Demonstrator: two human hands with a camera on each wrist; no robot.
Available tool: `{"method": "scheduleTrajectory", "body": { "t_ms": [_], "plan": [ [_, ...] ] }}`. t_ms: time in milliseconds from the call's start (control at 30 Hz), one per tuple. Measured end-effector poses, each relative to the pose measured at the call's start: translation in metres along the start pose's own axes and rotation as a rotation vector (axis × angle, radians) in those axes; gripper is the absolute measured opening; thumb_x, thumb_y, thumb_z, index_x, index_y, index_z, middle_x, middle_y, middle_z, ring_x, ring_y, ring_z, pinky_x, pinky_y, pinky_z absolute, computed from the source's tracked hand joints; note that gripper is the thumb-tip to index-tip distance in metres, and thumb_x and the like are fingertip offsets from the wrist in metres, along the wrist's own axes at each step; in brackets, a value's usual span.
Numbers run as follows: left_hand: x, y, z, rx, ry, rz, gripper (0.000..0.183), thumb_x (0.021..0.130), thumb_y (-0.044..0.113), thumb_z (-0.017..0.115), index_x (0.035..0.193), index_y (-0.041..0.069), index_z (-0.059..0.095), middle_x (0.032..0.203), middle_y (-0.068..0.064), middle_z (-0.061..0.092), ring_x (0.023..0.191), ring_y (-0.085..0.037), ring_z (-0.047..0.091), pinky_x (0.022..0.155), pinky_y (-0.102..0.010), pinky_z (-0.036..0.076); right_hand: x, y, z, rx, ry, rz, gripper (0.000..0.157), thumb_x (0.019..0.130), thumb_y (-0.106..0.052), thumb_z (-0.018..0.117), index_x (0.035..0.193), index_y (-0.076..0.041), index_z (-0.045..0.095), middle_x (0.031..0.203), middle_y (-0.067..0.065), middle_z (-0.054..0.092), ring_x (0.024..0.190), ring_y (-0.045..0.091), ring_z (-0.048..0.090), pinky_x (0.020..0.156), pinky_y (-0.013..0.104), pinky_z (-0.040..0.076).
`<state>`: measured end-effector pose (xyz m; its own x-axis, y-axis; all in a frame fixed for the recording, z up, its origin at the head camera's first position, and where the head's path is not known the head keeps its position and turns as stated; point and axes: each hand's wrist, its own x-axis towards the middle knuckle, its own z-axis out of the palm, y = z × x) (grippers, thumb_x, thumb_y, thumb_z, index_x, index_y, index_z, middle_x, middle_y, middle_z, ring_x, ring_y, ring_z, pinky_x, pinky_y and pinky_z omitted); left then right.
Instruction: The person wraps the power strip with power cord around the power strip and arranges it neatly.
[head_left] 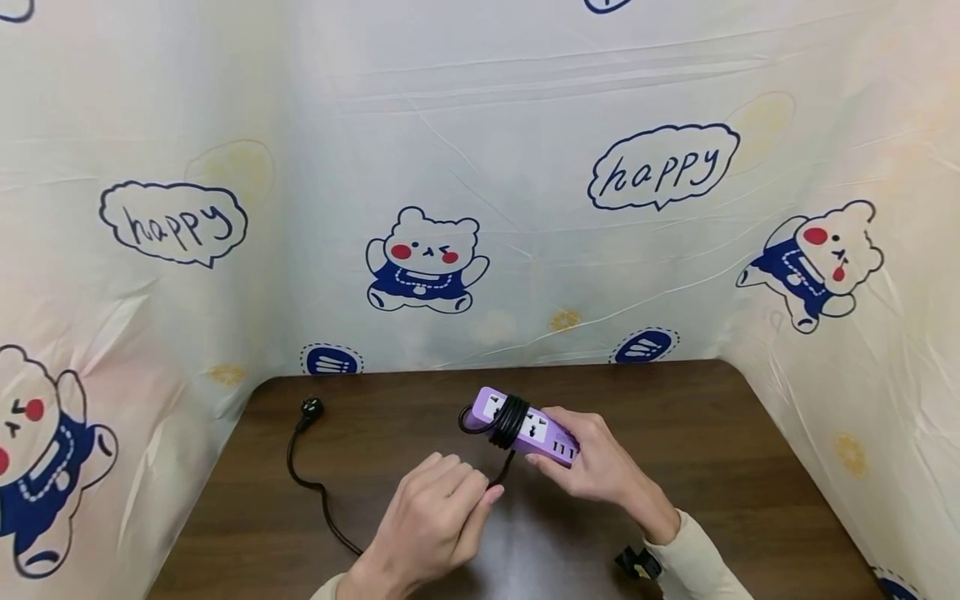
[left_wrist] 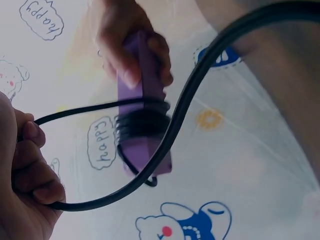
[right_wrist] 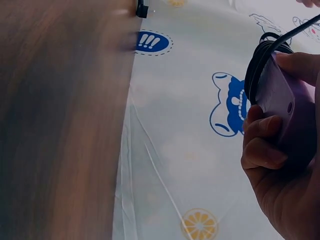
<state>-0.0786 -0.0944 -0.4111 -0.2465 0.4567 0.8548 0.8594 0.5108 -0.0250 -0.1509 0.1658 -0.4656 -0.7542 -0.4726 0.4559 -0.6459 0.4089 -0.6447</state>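
A purple power strip point(head_left: 551, 435) with white socket faces is held up over the table by my right hand point(head_left: 596, 458), which grips its near right end. Several turns of black cord point(head_left: 509, 421) are wound around the strip's other half, with a small loop sticking out at the end. My left hand point(head_left: 431, 521) has its fingers curled around the cord, and a stretch runs from it to the windings. In the left wrist view the cord point(left_wrist: 200, 75) also leaves the bottom of that fist in a wide arc. The cord's plug point(head_left: 311, 408) lies at the table's back left.
A brown wooden table point(head_left: 675, 417) lies under both hands. Behind and beside it hangs a pale sheet point(head_left: 525, 275) printed with bears and "happy" bubbles. A small black object point(head_left: 637, 563) is by the right sleeve, its kind unclear.
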Motion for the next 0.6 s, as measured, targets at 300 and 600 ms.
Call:
{"method": "scheduleTrajectory", "body": {
  "t_ms": [300,600],
  "plan": [
    [0.008,-0.013,-0.008,0.031,-0.041,0.016,0.038,0.113,0.023,0.05,0.077,0.014,0.057,0.067,0.007,0.042,0.06,-0.005,0.032,0.059,-0.016,0.022,0.001,-0.001,0.008,0.023,-0.036,-0.036,0.042,0.09,-0.031,0.086,0.125,-0.014,0.069,0.098,-0.004,0.073,0.076,0.003,0.065,0.061,0.021,0.055],
    [0.016,-0.017,-0.01,0.045,-0.074,0.044,0.037,0.112,0.025,0.05,0.078,0.014,0.057,0.068,0.006,0.044,0.061,-0.007,0.033,0.059,-0.018,0.022,-0.001,-0.004,0.014,0.037,-0.053,-0.085,0.041,0.09,-0.03,0.085,0.124,-0.015,0.068,0.098,-0.005,0.073,0.074,0.001,0.064,0.06,0.017,0.053]
  ]
}}
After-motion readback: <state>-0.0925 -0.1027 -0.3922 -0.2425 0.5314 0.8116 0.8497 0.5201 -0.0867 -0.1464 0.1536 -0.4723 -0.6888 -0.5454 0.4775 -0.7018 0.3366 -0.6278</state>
